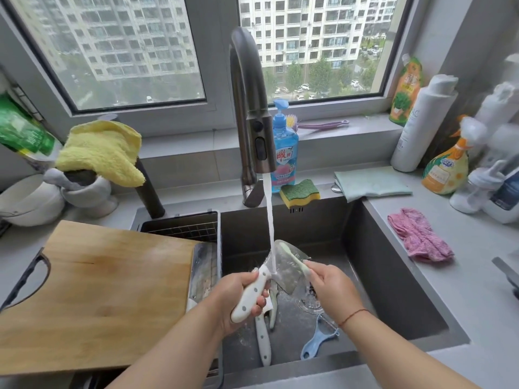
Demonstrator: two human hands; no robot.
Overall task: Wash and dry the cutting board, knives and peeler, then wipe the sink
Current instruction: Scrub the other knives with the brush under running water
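My left hand [241, 299] grips the white riveted handle of a cleaver [283, 266] held over the dark sink [393, 276]. Water from the faucet [250, 108] runs onto its blade. My right hand [331, 287] touches the blade's back edge with its fingertips. A second white-handled knife [262, 343] lies in the basin below. A blue peeler [318, 339] lies beside it near the drain. The wooden cutting board [98, 293] rests across the counter and the wire basket at the left.
A wire drain basket [196, 226] sits in the sink's left part. Behind the sink stand a blue soap bottle [283, 147] and a yellow-green sponge [300, 192]. A green cloth [370, 183], a pink cloth [418, 238] and bottles lie at right. A yellow cloth [104, 150] hangs at left.
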